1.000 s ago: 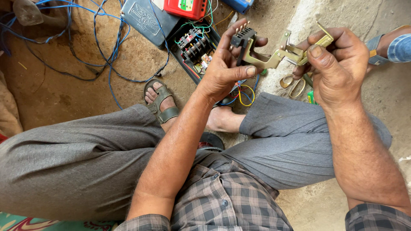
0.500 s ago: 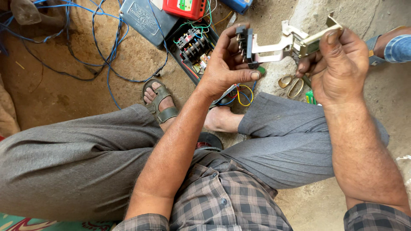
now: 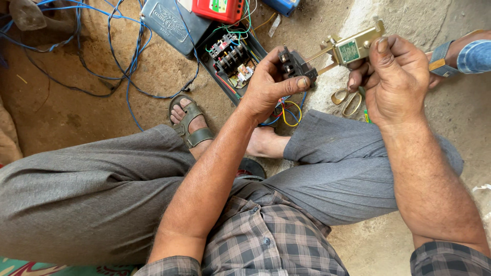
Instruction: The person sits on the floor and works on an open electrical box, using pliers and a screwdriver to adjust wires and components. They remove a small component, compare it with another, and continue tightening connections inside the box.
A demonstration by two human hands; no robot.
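Since a moment ago, the brass part (image 3: 353, 48) has tipped flatter. The right hand (image 3: 396, 82) pinches it tight; the left hand (image 3: 268, 84) grips its black block (image 3: 295, 64), above the dirt floor (image 3: 76, 107) and blue wires (image 3: 123, 61).

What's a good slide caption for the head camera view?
Seated person's left hand and right hand hold a brass-coloured electrical part above an open wired control box.

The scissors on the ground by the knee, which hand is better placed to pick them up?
Probably the right hand. It hangs almost directly above the scissors, while the left hand sits farther off toward the open wiring box. Both are occupied, though: right holds the brass part, left the black block.
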